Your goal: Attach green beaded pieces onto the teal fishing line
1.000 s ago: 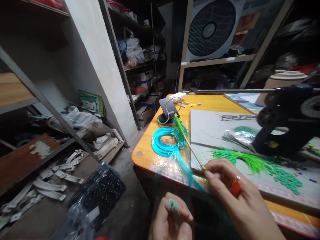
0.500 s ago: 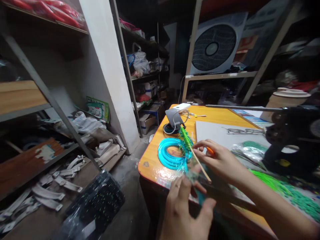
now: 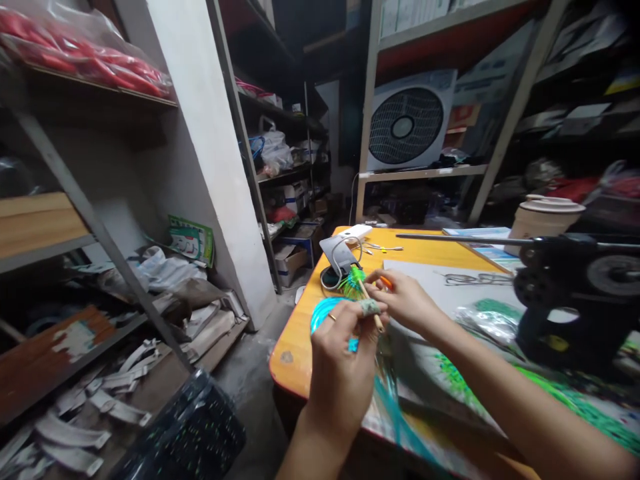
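Note:
My left hand is closed round the lower end of a thin wooden stick, with a patterned wrap on one finger. Green and blue fringe is bunched at the stick's far end. My right hand pinches the stick just below the fringe, and an orange item shows at its fingers. A coil of blue tubing or strands lies on the table behind my left hand. Teal strands hang below my hands.
Beyond the fringe stands a grey phone stand with a cable. A black machine, a plastic bag and green strands are at the right. The yellow table's edge is at left.
My left hand has risen from below and closed on the stick, where it was open before. The stick now points more steeply toward me. The camera view has shifted slightly.

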`<move>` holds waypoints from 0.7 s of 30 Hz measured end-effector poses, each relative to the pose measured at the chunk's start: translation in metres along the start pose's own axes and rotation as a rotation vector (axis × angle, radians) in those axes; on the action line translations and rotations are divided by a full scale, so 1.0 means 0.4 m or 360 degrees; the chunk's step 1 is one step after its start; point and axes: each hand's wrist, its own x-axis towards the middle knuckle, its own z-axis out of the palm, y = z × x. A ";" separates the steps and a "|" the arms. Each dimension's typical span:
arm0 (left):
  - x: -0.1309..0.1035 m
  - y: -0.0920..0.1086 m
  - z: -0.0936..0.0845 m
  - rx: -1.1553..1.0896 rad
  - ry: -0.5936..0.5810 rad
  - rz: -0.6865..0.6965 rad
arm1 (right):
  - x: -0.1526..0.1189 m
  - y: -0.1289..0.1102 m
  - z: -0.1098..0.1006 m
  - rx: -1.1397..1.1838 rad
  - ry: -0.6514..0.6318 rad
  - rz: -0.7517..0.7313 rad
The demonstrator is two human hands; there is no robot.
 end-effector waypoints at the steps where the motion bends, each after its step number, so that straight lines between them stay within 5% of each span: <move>1: 0.009 0.004 -0.003 0.0000 0.0010 0.0018 | 0.007 -0.003 -0.003 0.0016 -0.0007 0.0008; 6: 0.018 0.005 -0.028 0.0049 0.0112 0.0125 | 0.020 0.014 -0.035 0.0174 -0.0045 0.0025; 11: -0.033 -0.029 -0.052 0.0019 0.0194 0.0340 | 0.048 0.050 -0.060 0.0421 -0.0032 0.0286; 21: -0.065 -0.055 -0.089 -0.0042 0.0536 0.0581 | 0.191 0.025 0.002 0.0525 -0.0442 0.0648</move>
